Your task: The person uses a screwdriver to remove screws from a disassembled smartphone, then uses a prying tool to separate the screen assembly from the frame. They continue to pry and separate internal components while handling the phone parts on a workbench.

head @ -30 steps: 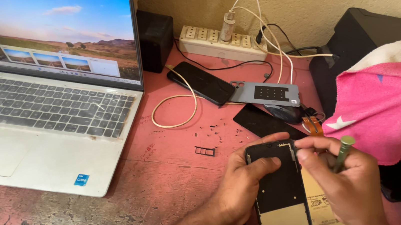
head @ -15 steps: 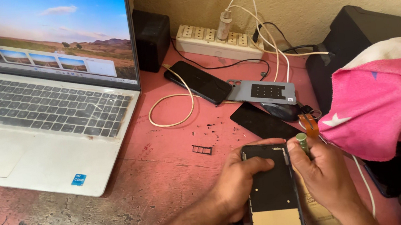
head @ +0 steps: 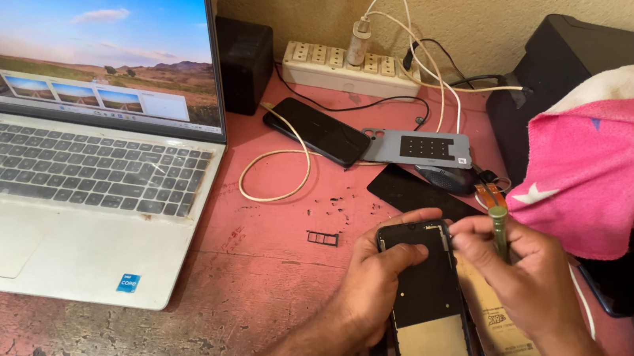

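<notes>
- The opened phone [head: 426,293] lies nearest the camera, low and right of centre on the pink tabletop [head: 266,287], its back off and the dark insides facing up.
- The left hand [head: 377,282] has its grip clamped on the phone's left edge, with the thumb laid across the upper part of the dark inside.
- The right hand [head: 531,277] sits at the phone's upper right corner, fingertips pinched together against that edge, and its grip is closed around a thin green tool [head: 500,230] that stands upright between the fingers.
- A brown card [head: 497,324] lies under the right hand, just beside the phone.
- A small black tray frame [head: 323,238] lies on the tabletop to the left of the hands, apart from them.
- Further off lie a black panel [head: 406,189], a grey phone cover [head: 418,146] and a dark phone [head: 315,130] with a white cable [head: 284,170] looping beside it.
- A pink towel [head: 618,167] is heaped at the right.
- An open laptop [head: 71,182] fills the left side.
- A white power strip [head: 336,64] lies against the wall at the back.
</notes>
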